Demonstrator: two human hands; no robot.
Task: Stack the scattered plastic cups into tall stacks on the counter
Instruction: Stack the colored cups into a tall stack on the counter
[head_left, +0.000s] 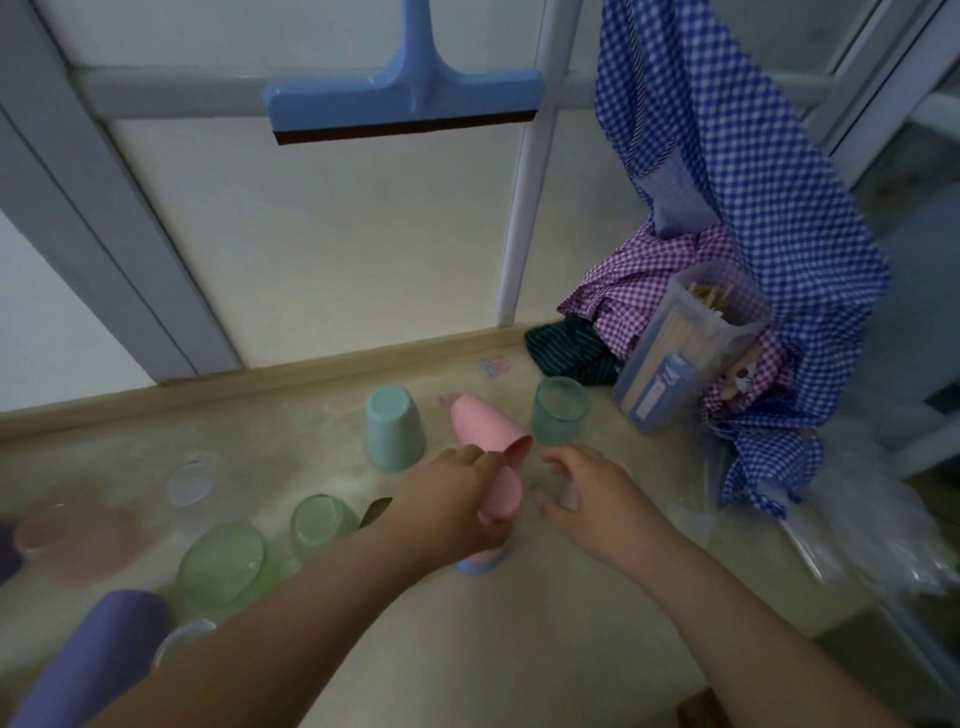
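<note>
My left hand (457, 499) grips a short stack of cups standing on the counter, a pink cup (503, 488) on top and a blue cup (480, 564) at the bottom. Just right of the stack my right hand (587, 493) hovers with its fingers apart. Another pink cup (480, 423) lies on its side just behind the stack. An upside-down teal cup (395, 431) and an upright translucent teal cup (558, 410) stand further back. Two translucent green cups (322, 522) (223, 564), a clear cup (192, 480), a pale pink cup (67, 540) and a purple cup (98, 654) are scattered on the left.
A blue squeegee (405, 98) hangs on the window wall behind the counter (519, 649). At the right are a blue checked cloth (727, 208), a purple checked cloth (649, 280), a clear container of sticks (680, 353) and crumpled clear plastic bags (857, 519).
</note>
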